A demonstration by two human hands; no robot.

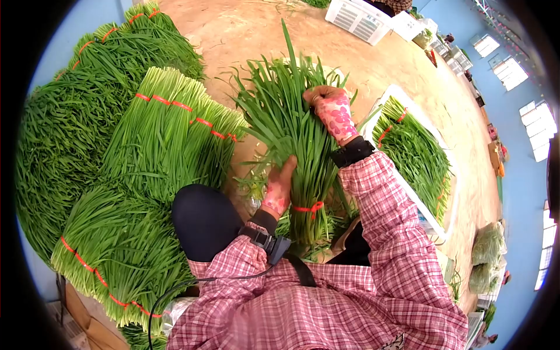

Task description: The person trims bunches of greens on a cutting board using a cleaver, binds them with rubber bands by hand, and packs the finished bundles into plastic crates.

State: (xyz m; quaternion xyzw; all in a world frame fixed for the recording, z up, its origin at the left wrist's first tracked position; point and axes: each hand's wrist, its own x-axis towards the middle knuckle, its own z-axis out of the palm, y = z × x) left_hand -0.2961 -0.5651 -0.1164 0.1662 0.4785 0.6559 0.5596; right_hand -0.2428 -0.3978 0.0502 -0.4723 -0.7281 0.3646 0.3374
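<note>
A bundle of long green leaves [309,151] stands upright in front of me, tied low down with a red band [308,208]. My left hand [281,184], in a pink patterned covering that leaves the fingers bare, presses against the bundle's left side, its thumb up; its other fingers are hidden. Higher on the right side, my right hand [331,108] has its fingers curled in at the leaves, pinching some of them near the bundle's upper part. The leaf tips spread out above both hands.
Stacked green bundles with red bands [169,134] fill the left side. To the right, a white crate [402,96] holds more tied bundles. A white basket [357,22] stands at the top, near a person's partly visible arm. Bagged greens [489,242] lie at the far right.
</note>
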